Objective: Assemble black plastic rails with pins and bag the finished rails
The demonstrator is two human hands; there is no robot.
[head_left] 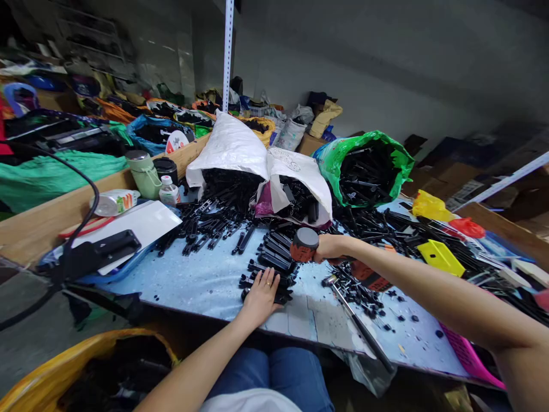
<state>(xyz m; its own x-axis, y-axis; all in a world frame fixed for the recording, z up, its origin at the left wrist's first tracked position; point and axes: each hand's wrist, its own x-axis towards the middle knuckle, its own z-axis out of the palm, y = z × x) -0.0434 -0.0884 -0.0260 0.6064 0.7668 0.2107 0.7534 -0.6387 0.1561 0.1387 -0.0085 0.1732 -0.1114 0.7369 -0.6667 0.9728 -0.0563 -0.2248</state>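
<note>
Bottle (114,201) and green mug (143,173) at far left of table (206,280). Left hand (261,294) flat, fingers spread, pressing stack of black plastic parts (270,264), long axes running left-right. Right hand (329,248) closed around mallet (304,245), head poised just above and right of stack, nearer than left. Green bag (366,166) beyond.
</note>
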